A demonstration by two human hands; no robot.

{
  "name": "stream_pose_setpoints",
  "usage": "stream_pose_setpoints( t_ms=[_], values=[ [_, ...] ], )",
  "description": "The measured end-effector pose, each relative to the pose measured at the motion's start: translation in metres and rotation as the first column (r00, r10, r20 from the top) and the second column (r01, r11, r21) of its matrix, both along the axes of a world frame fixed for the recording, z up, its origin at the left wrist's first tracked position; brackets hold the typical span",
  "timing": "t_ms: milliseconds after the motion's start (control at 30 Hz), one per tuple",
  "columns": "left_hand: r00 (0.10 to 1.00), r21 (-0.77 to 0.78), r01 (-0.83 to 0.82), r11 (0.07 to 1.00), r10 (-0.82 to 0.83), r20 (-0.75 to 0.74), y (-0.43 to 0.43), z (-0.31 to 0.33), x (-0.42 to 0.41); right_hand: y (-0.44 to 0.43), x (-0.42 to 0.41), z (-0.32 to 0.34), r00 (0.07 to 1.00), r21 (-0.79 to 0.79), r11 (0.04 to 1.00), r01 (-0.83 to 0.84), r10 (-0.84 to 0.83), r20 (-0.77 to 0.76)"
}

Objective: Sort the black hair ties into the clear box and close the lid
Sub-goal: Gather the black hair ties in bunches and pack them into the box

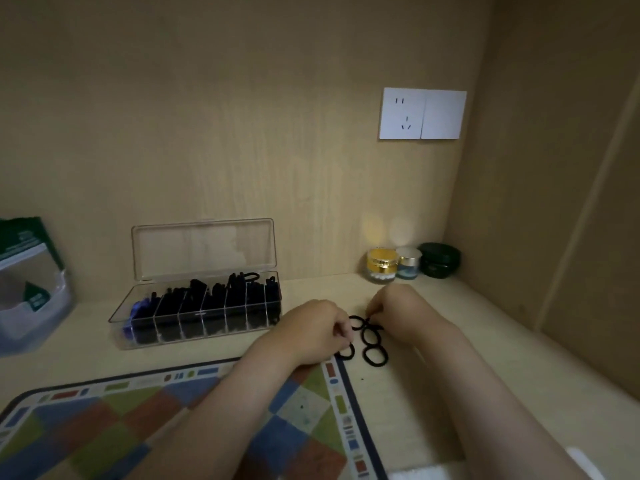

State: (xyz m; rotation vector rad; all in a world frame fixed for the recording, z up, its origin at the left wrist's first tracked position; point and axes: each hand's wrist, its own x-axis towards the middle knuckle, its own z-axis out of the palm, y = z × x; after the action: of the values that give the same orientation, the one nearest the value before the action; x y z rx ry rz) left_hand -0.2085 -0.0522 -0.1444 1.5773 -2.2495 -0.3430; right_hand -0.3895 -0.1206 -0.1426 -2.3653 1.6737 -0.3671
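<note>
Hair ties (371, 337) are seen loose on the counter (450, 341), a small cluster of black loops just off the right edge of the patterned mat (138, 420), toward the back right corner. Clear box (194, 317) is set near the back edge, left of the hands, lid (204, 249) swung up and open. Its compartments are already mostly filled with black ties; something purple is seen in the leftmost one.

Left hand (311, 332) is curled shut, fingers pinched at a tie on the left side of the cluster; whether it is lifted cannot be told. Right hand (398, 306) is curled over the far side of the cluster, fingertips down on a tie; grip is likely but not confirmed.

Progress is judged as mostly done: bulk is boxed, roughly four or five loops are left outside. Remaining: loose ties gathered, moved left into the box, lid closed.

Cosmetic jars (381, 265) in the back right corner are not involved.
</note>
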Motion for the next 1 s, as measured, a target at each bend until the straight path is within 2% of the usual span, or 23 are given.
stream_pose_setpoints(
  t_ms=[133,300,400,500,700,800,867,1000],
  values=[
    [0.998,-0.140,0.000,0.990,-0.009,-0.062,-0.006,-0.016,-0.002,0.005,0.002,0.014,0.999,0.022,0.999,-0.030,0.029,0.038],
    [0.999,-0.179,0.021,0.984,-0.028,-0.034,-0.011,-0.023,-0.006,0.014,-0.003,0.022,0.978,0.085,0.989,-0.118,0.101,0.184],
    [1.000,-0.221,-0.008,0.975,0.011,0.009,-0.013,-0.020,-0.003,0.018,-0.004,0.019,0.978,0.167,0.974,-0.154,0.126,0.165],
    [0.998,-0.247,-0.016,0.969,0.031,0.058,-0.011,-0.019,0.000,0.020,-0.003,0.019,0.981,0.178,0.974,-0.141,0.114,0.156],
    [0.998,-0.197,-0.052,0.979,0.060,0.034,-0.011,-0.021,0.003,0.024,0.000,0.021,0.988,0.141,0.980,-0.141,0.131,0.081],
    [0.997,-0.196,-0.070,0.978,0.075,0.018,-0.008,-0.021,0.006,0.028,-0.003,0.029,0.968,0.104,0.979,-0.177,0.154,0.197],
    [0.997,-0.194,-0.080,0.978,0.082,0.002,-0.007,-0.022,0.007,0.032,-0.008,0.036,0.953,0.161,0.961,-0.225,0.182,0.242],
    [0.986,-0.169,-0.141,0.975,0.124,-0.110,-0.006,-0.021,0.009,0.037,-0.014,0.041,0.967,0.317,0.914,-0.254,0.231,0.107]
  ],
)
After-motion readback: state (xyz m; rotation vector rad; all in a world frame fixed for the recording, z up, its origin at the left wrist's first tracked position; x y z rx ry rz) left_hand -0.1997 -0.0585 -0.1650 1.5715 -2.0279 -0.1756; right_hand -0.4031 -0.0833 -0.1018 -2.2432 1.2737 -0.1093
